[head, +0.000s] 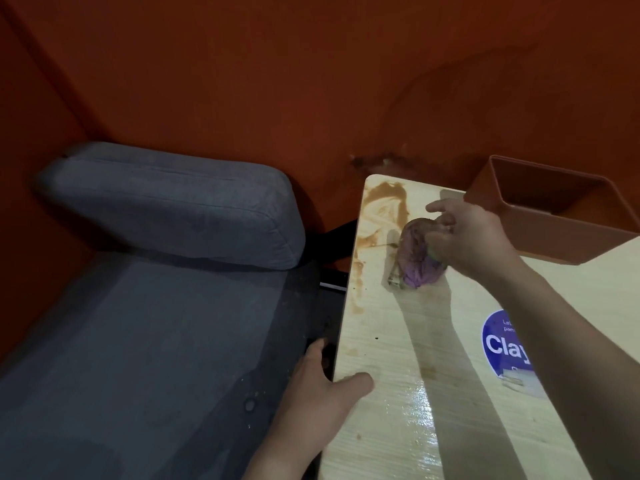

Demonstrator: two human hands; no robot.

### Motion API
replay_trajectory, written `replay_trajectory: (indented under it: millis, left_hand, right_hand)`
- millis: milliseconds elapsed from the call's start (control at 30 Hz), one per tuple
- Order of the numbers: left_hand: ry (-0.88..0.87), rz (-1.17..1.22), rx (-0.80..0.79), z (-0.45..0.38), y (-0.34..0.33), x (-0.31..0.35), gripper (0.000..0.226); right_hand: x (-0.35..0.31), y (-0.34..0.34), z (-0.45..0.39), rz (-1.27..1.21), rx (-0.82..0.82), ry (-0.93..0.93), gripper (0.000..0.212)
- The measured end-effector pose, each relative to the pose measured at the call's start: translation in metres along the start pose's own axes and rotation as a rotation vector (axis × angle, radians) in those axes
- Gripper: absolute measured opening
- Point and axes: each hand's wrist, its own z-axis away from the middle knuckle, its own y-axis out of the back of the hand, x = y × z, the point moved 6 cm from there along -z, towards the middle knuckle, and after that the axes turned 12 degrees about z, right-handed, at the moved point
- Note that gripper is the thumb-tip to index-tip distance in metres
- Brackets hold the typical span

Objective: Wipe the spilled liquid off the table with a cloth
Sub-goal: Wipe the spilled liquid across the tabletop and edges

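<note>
A bunched purple cloth (pixel 417 256) is gripped in the right hand (pixel 465 233) — most fingers curled round its upper part, the index finger stretched out — and is held on the table (pixel 398 344) just beside the brown spill (pixel 386 211), which is smeared across the far left corner and trails in streaks and drops along the left edge. The left hand (pixel 329 382) is set on the near left edge, thumb on top and fingers hooked over the side, so the table is steadied. The step is best done if the cloth is pressed flat and drawn from the rim inward, so that liquid is gathered rather than pushed off onto the grey seat (pixel 145 334); a cleaner fold should be turned out as the cloth soaks. Counted: one cloth, one spill with a few stray drops, two hands, one brown bin (pixel 568 237), one blue sticker (pixel 504 344).
</note>
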Motion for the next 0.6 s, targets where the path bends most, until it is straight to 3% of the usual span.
replay_trajectory:
  millis: [167, 367, 433, 500, 600]
  left_hand:
    - [0.01, -0.013, -0.009, 0.001, -0.001, 0.0, 0.106]
    - [0.039, -0.01, -0.008, -0.002, 0.001, -0.004, 0.105]
    - [0.046, -0.011, -0.003, -0.002, 0.001, -0.003, 0.107]
    - [0.046, -0.013, -0.002, -0.001, 0.001, -0.002, 0.109]
    - [0.031, -0.037, -0.009, 0.0, 0.0, -0.001, 0.103]
  right_hand:
    - [0.007, 0.037, 0.006, -0.146, 0.015, -0.005, 0.043]
    - [-0.017, 0.095, 0.04, 0.008, 0.418, 0.166, 0.049]
    - [-0.028, 0.09, 0.068, 0.073, 0.47, 0.279, 0.045]
    - [-0.032, 0.056, 0.099, 0.077, 0.353, 0.396, 0.045]
    - [-0.021, -0.015, 0.138, 0.067, 0.013, 0.358, 0.054]
